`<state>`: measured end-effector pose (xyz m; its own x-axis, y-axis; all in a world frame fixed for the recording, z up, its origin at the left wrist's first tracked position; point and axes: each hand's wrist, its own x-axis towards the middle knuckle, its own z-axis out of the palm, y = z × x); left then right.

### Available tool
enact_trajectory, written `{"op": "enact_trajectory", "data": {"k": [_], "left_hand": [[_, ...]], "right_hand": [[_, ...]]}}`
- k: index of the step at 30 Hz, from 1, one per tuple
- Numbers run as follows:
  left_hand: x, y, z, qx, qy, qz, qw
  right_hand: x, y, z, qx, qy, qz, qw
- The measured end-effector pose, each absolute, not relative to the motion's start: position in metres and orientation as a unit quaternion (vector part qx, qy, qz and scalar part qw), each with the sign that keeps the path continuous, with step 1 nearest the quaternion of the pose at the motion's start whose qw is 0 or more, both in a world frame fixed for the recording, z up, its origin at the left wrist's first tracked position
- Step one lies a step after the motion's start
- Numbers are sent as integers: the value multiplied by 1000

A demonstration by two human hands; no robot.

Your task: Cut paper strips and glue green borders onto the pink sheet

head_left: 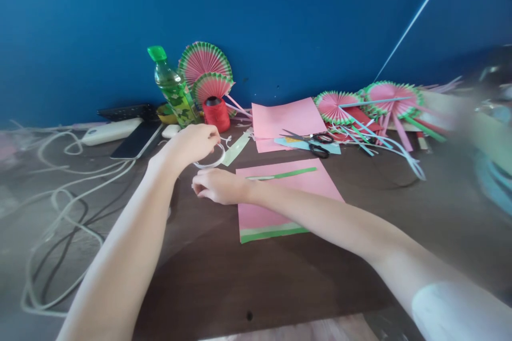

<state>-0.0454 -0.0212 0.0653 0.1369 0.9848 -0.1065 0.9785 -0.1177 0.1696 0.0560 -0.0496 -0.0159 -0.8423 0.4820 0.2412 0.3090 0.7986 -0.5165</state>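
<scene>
We are pinching a clear tape roll (pixel 210 159) in our left hand (pixel 194 141), holding it just above the dark surface (pixel 200 266). Our right hand (pixel 218 185) is resting loosely curled, apparently empty, just below the roll. The ring is lying nearly flat, opening upward, left of the pink sheet (pixel 280 197).
</scene>
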Motion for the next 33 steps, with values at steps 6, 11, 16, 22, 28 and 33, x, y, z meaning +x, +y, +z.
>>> {"op": "enact_trajectory", "data": {"k": [6, 11, 16, 22, 28, 33], "left_hand": [[-47, -21, 67, 756, 637, 57, 140], [-30, -23, 57, 740, 559, 94, 362], [-10, -30, 46, 650, 456, 122, 596], [-6, -34, 44, 644, 389, 165, 637], [-7, -30, 40, 666, 430, 136, 595], [-5, -30, 39, 650, 441, 143, 602]], "right_hand": [[85, -41, 7, -242, -905, 258, 236], [141, -29, 24, -296, -851, 242, 359], [170, -34, 20, -289, -871, 172, 357], [176, -43, 18, -290, -854, 227, 367], [202, -28, 42, -362, -807, 348, 312], [212, -24, 47, -390, -815, 400, 152]]}}
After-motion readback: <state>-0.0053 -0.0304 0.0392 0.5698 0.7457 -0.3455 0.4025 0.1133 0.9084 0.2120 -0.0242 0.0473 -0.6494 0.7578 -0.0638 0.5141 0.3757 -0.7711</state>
